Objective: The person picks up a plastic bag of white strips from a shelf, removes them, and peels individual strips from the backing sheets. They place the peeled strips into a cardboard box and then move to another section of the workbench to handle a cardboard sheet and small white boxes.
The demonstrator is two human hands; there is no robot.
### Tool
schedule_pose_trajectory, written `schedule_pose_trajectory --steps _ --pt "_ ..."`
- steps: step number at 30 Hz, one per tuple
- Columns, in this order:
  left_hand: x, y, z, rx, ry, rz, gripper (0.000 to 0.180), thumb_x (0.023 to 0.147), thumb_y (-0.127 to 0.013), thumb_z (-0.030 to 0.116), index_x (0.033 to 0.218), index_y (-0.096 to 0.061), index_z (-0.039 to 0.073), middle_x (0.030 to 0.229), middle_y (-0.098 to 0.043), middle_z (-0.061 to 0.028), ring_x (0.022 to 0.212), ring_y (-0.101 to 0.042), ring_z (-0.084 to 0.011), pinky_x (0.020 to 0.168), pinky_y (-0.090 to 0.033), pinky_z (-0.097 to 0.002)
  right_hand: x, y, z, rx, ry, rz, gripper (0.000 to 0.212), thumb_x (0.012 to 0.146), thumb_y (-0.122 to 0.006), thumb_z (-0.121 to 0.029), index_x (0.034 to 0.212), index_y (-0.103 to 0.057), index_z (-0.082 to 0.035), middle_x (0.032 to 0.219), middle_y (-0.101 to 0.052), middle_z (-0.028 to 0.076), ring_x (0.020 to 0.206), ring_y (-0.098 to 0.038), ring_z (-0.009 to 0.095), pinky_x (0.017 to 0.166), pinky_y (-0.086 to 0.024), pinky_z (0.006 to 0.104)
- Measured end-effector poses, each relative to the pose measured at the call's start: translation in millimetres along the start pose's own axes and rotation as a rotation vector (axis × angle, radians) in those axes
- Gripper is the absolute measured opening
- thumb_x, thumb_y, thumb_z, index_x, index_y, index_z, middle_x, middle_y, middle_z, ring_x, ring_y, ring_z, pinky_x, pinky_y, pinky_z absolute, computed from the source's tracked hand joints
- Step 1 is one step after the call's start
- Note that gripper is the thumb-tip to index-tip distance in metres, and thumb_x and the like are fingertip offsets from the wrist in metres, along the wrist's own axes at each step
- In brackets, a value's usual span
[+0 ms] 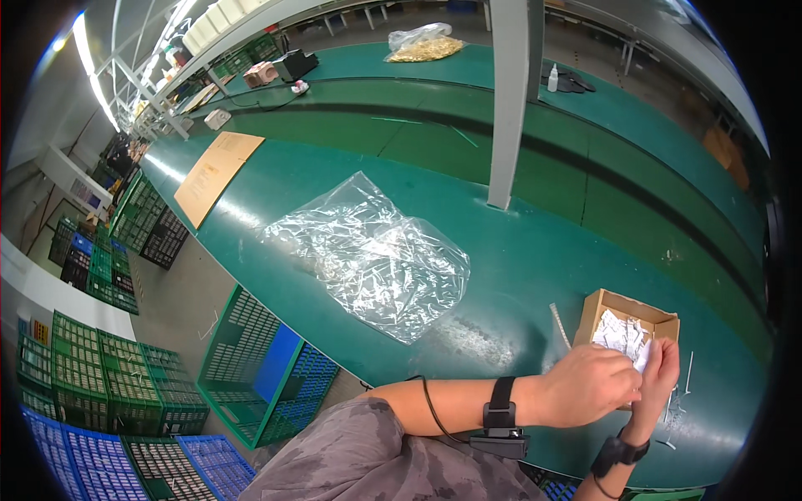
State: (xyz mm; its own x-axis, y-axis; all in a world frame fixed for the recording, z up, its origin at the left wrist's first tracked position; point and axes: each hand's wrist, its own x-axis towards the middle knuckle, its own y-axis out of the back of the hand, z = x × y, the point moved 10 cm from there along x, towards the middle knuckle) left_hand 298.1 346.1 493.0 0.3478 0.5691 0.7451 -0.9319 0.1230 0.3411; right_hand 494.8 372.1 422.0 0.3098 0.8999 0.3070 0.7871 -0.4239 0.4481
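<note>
My left hand reaches across to the right with its fingers curled closed. Its fingertips meet my right hand, whose fingers point up and are pressed together. Whatever is pinched between the two hands is hidden or too small to name. Just beyond them stands an open cardboard box holding crumpled white paper pieces. A thin pale strip lies against the box's left side. To the right of my hands are several small thin white pieces on the green table.
A large clear plastic bag lies mid-table, with a flat cardboard sheet farther left. A grey post rises from the table. Beside the table's near edge stands a green crate; more crates are stacked at left.
</note>
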Motion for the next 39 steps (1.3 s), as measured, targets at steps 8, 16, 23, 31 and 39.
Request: schedule_pose_trajectory --steps 8,16,23,31,39 --pt "-1.5 -4.8 -28.7 0.097 0.087 -0.044 0.024 0.084 -0.072 0.020 0.096 -0.060 0.004 0.072 -0.062 -0.0078 0.066 -0.064 -0.0271 0.056 -0.048 -0.0371 0.3 -5.2 -10.1 0.170 -0.047 -0.087 0.018 0.096 -0.054 -0.008 0.103 -0.063 0.006 0.091 -0.067 0.007 0.082 -0.063 0.016 0.073 -0.050 0.0279" --pt "-7.7 -20.0 -27.8 0.117 0.076 -0.153 0.036 0.084 -0.071 0.021 0.108 -0.052 0.003 0.068 -0.062 -0.0106 0.063 -0.063 -0.0307 0.055 -0.048 -0.0398 -38.6 -28.7 -36.9 0.295 -0.170 -0.422 0.015 0.095 -0.058 -0.010 0.087 -0.059 0.002 0.081 -0.060 0.002 0.074 -0.054 0.007 0.067 -0.044 0.0214" --pt "-10.2 -23.6 -47.5 -0.071 0.332 -0.239 0.028 0.083 -0.074 0.024 0.096 -0.057 0.005 0.069 -0.063 -0.0124 0.065 -0.064 -0.0322 0.056 -0.048 -0.0410 -27.1 -4.6 -25.6 0.561 -0.113 -0.162 0.021 0.101 -0.048 -0.013 0.084 -0.051 -0.002 0.075 -0.051 0.001 0.065 -0.043 0.006 0.059 -0.033 0.0207" --pt "6.1 -3.7 -19.8 -0.059 0.060 -0.009 0.034 0.081 -0.076 0.023 0.103 -0.057 0.005 0.070 -0.064 -0.0108 0.066 -0.065 -0.0320 0.056 -0.049 -0.0410 22.9 13.9 23.3 -0.434 -0.036 -0.006 0.021 0.100 -0.048 -0.011 0.092 -0.057 0.005 0.079 -0.059 0.018 0.070 -0.055 0.022 0.065 -0.046 0.0355" --pt "2.3 -33.5 -33.1 0.077 0.144 -0.263 0.057 0.078 -0.077 0.026 0.119 -0.046 0.003 0.064 -0.062 -0.0128 0.060 -0.064 -0.0351 0.052 -0.049 -0.0420 -29.7 -17.3 -28.1 0.182 -0.204 -0.398 0.010 0.085 -0.063 0.000 0.091 -0.064 0.008 0.078 -0.063 0.006 0.072 -0.055 0.009 0.062 -0.043 0.0242"
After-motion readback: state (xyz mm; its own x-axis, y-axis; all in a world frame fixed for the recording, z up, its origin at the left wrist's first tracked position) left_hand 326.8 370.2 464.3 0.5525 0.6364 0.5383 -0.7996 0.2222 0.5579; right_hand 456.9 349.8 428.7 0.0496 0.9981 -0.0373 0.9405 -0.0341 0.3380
